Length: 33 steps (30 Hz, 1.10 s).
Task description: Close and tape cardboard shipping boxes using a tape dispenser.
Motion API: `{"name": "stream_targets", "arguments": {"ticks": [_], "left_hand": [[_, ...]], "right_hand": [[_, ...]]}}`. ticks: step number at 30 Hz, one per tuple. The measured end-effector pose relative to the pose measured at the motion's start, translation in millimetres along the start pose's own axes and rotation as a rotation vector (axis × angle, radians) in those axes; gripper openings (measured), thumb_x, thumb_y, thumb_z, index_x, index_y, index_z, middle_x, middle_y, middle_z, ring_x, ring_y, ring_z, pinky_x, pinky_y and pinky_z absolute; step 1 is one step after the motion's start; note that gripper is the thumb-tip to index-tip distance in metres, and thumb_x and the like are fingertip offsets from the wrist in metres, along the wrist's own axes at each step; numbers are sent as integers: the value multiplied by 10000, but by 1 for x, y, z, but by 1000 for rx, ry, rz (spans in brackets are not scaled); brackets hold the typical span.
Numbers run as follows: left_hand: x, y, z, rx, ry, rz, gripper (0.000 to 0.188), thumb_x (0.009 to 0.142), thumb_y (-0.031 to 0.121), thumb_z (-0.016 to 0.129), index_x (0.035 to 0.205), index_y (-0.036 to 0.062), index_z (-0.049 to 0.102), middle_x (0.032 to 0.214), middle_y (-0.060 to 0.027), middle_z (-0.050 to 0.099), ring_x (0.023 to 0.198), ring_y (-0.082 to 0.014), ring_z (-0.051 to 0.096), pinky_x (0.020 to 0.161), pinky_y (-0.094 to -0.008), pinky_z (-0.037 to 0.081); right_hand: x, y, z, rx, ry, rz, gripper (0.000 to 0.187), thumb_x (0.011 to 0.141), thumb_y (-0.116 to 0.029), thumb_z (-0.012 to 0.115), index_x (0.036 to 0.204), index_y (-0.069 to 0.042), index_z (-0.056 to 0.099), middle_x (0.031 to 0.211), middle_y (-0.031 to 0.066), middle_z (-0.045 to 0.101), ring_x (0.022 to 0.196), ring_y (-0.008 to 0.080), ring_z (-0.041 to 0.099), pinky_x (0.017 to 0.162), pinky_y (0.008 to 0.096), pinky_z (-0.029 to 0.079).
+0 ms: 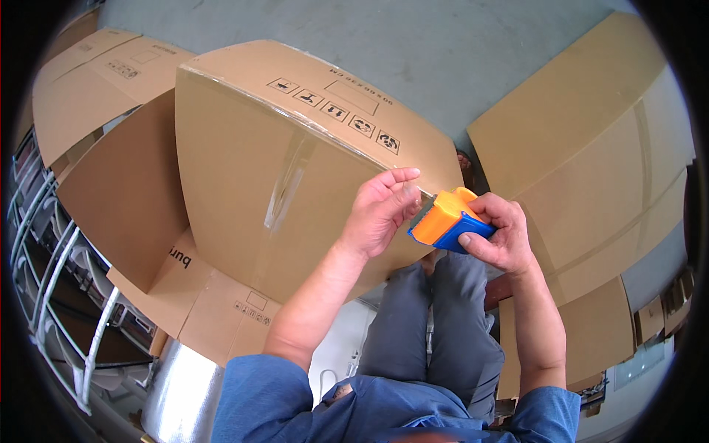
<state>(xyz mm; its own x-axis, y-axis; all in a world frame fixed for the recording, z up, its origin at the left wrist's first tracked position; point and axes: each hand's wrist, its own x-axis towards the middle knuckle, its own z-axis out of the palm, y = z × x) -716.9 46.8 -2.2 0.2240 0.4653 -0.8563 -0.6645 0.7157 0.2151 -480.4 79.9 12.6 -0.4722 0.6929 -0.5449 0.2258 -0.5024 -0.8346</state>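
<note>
you look to be readying tape at the dispenser [449, 220], an orange and blue one, with the box [240, 166] standing just beyond it. as a judgement, this step calls for a sure hold on the tape's free end, with the dispenser kept steady and its toothed edge clear of your fingertips.

your right hand [502, 232] is closed round the dispenser, thumb pressed on the blue side, fingers wrapped over the far side. your left hand [380, 210] is half open, fingers bent, index reaching forward and thumb drawn in close by the dispenser's front edge. clear tape hardly shows here, so you cannot tell from this view whether the left fingertips are pinching an end or are bare.

the dispenser is up in front of your knees, overlapping the box's near right corner in view; whether it touches the box cannot be told. a shiny strip [279, 199] lies on the box's broad face. another carton [569, 140] stands to your right, apart from both hands.
</note>
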Motion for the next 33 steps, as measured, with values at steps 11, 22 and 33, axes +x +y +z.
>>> {"name": "stream_targets", "arguments": {"ticks": [11, 22, 33], "left_hand": [[20, 35, 6, 544, 297, 276, 29, 871, 39, 686, 858, 17, 673, 770, -35, 662, 649, -99, 578, 579, -243, 469], [79, 436, -128, 991, 925, 425, 173, 854, 110, 679, 728, 64, 569, 591, 34, 435, 479, -62, 379, 411, -235, 311], [101, 467, -177, 985, 1209, 190, 276, 884, 194, 670, 661, 156, 512, 556, 77, 432, 438, -32, 379, 397, -178, 341]], "right_hand": [[18, -21, 19, -42, 92, 183, 449, 719, -321, 860, 888, 0, 595, 657, 68, 566, 588, 129, 518, 575, 288, 456], [86, 2, -22, 580, -40, 499, 363, 899, -284, 683, 874, 66, 587, 653, 88, 615, 402, 136, 557, 336, 246, 465], [145, 40, 2, 799, -18, 632, 331, 937, -309, 645, 862, 7, 580, 511, 103, 579, 343, 173, 548, 338, 259, 471]]}}
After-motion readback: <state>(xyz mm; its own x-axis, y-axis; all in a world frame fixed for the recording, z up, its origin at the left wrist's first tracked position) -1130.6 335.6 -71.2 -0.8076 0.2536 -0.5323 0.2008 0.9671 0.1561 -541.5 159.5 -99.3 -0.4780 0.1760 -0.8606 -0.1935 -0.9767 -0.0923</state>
